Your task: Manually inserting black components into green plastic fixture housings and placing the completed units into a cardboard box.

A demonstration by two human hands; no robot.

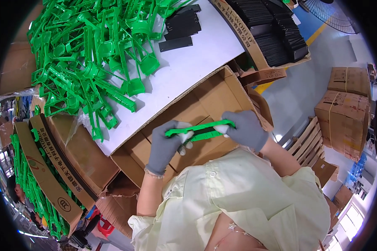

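Note:
My left hand (pixel 165 142) and my right hand (pixel 248 129), both in grey gloves with white fingertips, grip the two ends of a long green plastic frame (pixel 211 124). A dark strip (pixel 202 130) shows between the frame's two green rails; whether it is a black plate fitted inside cannot be made out. The frame is held level over an open cardboard box (pixel 184 100) in front of my body. Beyond it, on the white tabletop (pixel 171 79), lies a big heap of loose green plastic parts (pixel 92 46). Several flat black plates (pixel 182 25) lie beside the heap.
At the far right of the table, a cardboard box holds stacked black plates (pixel 266 21). Another box (pixel 50 167) at the left is filled with green parts. Strapped cartons (pixel 343 121) and a wooden pallet (pixel 308 142) stand on the right. A fan (pixel 333 14) is at the upper right.

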